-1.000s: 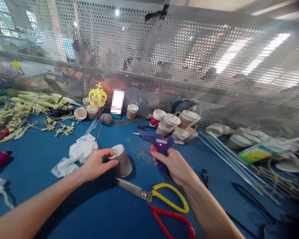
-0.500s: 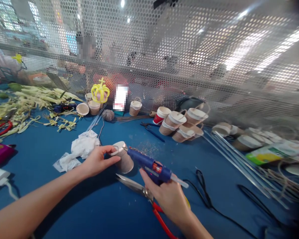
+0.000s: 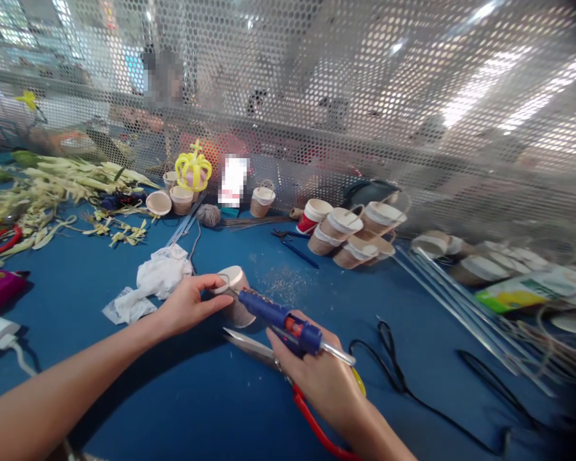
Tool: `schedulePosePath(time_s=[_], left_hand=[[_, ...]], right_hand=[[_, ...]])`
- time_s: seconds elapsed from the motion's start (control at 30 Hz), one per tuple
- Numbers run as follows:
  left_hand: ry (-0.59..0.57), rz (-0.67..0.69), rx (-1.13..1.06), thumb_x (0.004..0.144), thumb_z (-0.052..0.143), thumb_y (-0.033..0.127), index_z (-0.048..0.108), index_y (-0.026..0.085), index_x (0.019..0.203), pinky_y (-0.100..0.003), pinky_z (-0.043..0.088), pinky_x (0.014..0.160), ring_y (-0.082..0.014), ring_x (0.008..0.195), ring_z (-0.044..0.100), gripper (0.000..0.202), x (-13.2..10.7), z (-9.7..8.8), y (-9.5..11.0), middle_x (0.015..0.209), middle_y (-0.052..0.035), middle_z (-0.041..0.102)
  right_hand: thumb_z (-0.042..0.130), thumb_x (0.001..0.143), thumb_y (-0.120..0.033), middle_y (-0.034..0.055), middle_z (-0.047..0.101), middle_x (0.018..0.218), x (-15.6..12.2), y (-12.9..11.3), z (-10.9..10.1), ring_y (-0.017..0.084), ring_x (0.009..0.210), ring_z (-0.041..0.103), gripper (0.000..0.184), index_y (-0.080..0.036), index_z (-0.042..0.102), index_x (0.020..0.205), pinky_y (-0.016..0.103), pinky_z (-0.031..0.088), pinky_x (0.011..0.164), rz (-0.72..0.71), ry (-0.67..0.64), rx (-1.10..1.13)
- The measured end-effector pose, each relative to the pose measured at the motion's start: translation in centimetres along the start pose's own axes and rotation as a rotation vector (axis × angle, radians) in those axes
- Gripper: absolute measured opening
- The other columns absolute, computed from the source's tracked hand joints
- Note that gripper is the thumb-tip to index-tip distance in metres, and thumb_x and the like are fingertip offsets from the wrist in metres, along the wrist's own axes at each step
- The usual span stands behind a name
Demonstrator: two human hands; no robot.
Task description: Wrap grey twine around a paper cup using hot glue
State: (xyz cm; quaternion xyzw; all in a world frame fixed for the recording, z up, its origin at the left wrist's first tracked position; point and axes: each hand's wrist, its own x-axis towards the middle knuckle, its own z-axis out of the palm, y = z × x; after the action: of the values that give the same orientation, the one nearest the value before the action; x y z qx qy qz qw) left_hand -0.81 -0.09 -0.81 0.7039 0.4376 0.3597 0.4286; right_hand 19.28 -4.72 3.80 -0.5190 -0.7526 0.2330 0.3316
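Observation:
In the head view, my left hand (image 3: 196,299) pinches a thin looped cord (image 3: 226,280) at the white rim of a small beige cup (image 3: 240,312). The cup leans on the blue table. My right hand (image 3: 319,368) is wrapped round a blue hot glue gun (image 3: 269,310), with a clear glue stick jutting from its back end. Its nozzle is beside the cup's rim, close to my left fingertips; whether it touches is hard to tell. Below the gun lie scissors (image 3: 252,346) with red handles, partly hidden by my right hand.
Stacked cups (image 3: 340,224) stand at the back right, near clear glue sticks (image 3: 456,307). A crumpled white tissue (image 3: 160,275) lies left of the cup. Husk strips (image 3: 72,182) cover the far left. A perforated metal screen (image 3: 292,121) closes the back; a black cable (image 3: 393,365) curls at right.
The glue gun's nozzle has moved left and slightly down, nearer to my left fingers at the cup's rim. My left hand stays at the cord. The view has shifted slightly.

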Motion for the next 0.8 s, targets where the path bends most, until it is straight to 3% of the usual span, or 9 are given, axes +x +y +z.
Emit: schedulePosePath(time_s=[0.47,0.8], left_hand=[[-0.028,0.038,0.047,0.078,0.052,0.027,0.056,0.013,0.074,-0.023,0.041,0.066,-0.0132,0.07,0.05,0.015,-0.06,-0.17,0.07,0.073,-0.0015,0.058],[-0.073,0.058,0.089,0.078,0.051,0.025,0.055,0.013,0.075,-0.023,0.039,0.066,-0.013,0.07,0.048,0.013,-0.09,-0.63,0.17,0.073,-0.0012,0.056]], right_hand=[[0.046,0.073,-0.025,0.003,0.062,0.061,0.11,-0.14,-0.21,0.015,0.054,0.056,0.015,-0.021,0.059,0.066,0.028,0.047,0.055,0.075,0.023,-0.014],[0.05,0.069,-0.026,0.0031,0.063,0.058,0.38,-0.15,-0.45,0.017,0.053,0.058,0.011,-0.021,0.059,0.063,0.028,0.048,0.053,0.133,0.068,0.092]])
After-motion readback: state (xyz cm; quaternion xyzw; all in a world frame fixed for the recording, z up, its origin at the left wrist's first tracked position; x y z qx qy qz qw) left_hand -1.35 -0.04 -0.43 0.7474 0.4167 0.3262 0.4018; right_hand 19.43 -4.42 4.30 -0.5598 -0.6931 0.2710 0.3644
